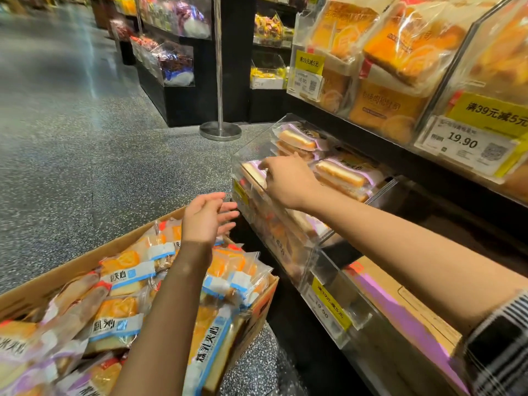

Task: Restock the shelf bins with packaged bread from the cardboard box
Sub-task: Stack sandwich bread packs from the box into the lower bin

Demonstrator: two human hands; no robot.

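Note:
A cardboard box [71,270] at lower left holds several bread packs with blue, orange and purple labels [125,281]. My left hand [204,217] hovers over the box's far end, fingers relaxed, holding nothing. A clear plastic shelf bin [243,172] on the low shelf is filled with purple-labelled bread packs [343,172]. My right hand [285,178] reaches into the bin's front, its fingers curled on a purple pack [254,170] at the bin's front edge.
Upper shelf bins [471,32] hold orange bread loaves behind yellow price tags [468,138]. A second clear bin [357,318] with a purple-marked carton sits below right. A metal stanchion base [220,131] stands on the speckled floor. Candy shelves line the aisle behind.

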